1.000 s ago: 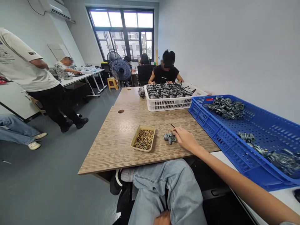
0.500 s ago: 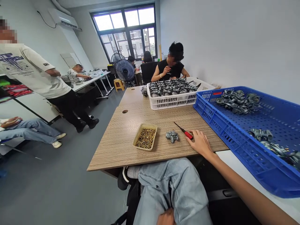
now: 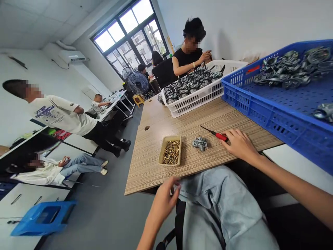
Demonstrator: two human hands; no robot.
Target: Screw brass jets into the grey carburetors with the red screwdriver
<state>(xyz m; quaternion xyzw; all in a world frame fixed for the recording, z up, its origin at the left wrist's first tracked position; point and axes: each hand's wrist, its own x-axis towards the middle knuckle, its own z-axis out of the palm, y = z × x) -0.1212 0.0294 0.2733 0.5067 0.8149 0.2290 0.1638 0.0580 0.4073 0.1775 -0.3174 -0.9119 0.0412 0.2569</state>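
Note:
My right hand [image 3: 240, 145] lies palm down on the wood-grain table [image 3: 145, 170], fingers stretched out. Its thumb side is at the red handle of a screwdriver [image 3: 220, 135], whose dark shaft points up and left. A grey metal carburetor body [image 3: 199, 143] sits left of the screwdriver. Further left stands a small cream tray [image 3: 160, 152] with many slim brass-coloured parts [image 3: 171, 152], too small to name. My left hand [image 3: 166, 196] is raised by the table's front edge above my knee, thumb and loosely bent fingers apart, with nothing visible in it.
A white basket [image 3: 192, 107] heaped with carburetors stands at the back, with a person [image 3: 182, 62] behind it. The blue basket [image 3: 255, 107] on the right also holds carburetors. At left are a standing person [image 3: 67, 116], a seated person [image 3: 49, 170] and a blue stool [image 3: 39, 220].
My left hand has risen from my lap to the table's front edge. My right hand stays by the screwdriver. The view has tilted and turned left; the person behind the white basket has moved a hand.

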